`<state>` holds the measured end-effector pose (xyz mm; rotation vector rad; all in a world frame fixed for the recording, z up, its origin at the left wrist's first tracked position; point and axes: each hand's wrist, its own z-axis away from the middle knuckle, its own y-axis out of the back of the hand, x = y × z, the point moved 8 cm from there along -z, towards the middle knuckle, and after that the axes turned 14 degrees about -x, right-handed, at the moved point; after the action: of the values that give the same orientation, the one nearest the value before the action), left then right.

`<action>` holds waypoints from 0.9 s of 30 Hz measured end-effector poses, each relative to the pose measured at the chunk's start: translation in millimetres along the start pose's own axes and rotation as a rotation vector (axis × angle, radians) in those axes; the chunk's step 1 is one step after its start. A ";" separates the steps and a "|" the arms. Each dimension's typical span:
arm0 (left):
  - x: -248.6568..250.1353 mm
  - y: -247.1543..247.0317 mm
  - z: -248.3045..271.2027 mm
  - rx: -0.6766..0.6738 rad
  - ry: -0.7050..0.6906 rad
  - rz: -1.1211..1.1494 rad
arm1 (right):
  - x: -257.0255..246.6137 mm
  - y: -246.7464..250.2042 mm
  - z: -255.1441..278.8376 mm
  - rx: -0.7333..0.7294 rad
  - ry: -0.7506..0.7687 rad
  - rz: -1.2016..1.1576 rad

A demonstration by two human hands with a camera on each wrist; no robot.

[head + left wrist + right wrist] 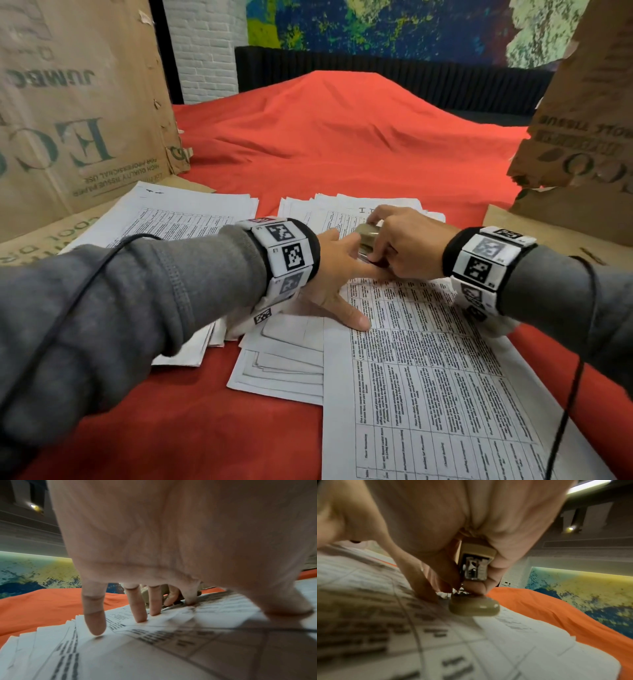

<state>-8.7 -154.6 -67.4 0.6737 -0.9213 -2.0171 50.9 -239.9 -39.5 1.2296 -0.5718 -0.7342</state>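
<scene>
A beige stapler [365, 236] [475, 574] stands over the top corner of a printed sheet with tables [424, 370] [436, 649]. My right hand [404, 243] grips the stapler from above, fingers curled round its body. My left hand [342, 284] lies flat on the same sheet, fingers [139, 605] spread and straight, pressing the paper down just left of the stapler [145, 595]. The thumb [352, 317] points toward me. The stapler's base [473, 607] rests on the paper.
More stacks of printed sheets [178, 216] lie left and behind on a red cloth [335, 137]. Sheets with drawn rectangles [284, 363] lie under the top sheet. Brown cardboard boxes [68, 113] [582, 130] stand at both sides. Black cables run along both sleeves.
</scene>
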 end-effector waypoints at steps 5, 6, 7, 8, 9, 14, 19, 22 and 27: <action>-1.2 0.9 -5.2 -0.038 0.039 0.030 | -6.7 -1.2 2.4 -0.038 0.041 0.142; -1.4 0.6 -5.5 -0.042 0.045 0.027 | -9.4 -2.2 3.5 -0.056 0.060 0.193; -1.7 0.2 -5.1 -0.048 0.053 0.018 | -12.7 -3.1 4.7 -0.070 0.077 0.250; -2.1 0.2 -5.1 -0.054 0.059 0.006 | -15.9 -3.3 5.8 -0.075 0.095 0.305; -2.0 -0.1 -5.3 -0.058 0.062 -0.006 | -18.0 -3.5 6.8 -0.069 0.112 0.345; -0.9 0.6 -6.0 -0.044 0.064 -0.028 | -19.5 -5.1 8.8 -0.018 0.090 0.489; -1.9 -1.0 -5.6 -0.041 0.073 -0.003 | -2.0 6.9 11.6 0.093 0.045 0.357; -3.3 -0.7 -7.3 -0.026 0.050 0.010 | 29.1 32.9 12.0 0.200 -0.066 0.054; -1.5 -0.1 -7.1 -0.004 0.030 -0.003 | 20.3 31.1 17.0 0.130 -0.011 -0.145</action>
<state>-2.8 -156.0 -71.5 0.7013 -0.8991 -2.0055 57.3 -260.9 -5.1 1.3992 -0.5503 -0.8358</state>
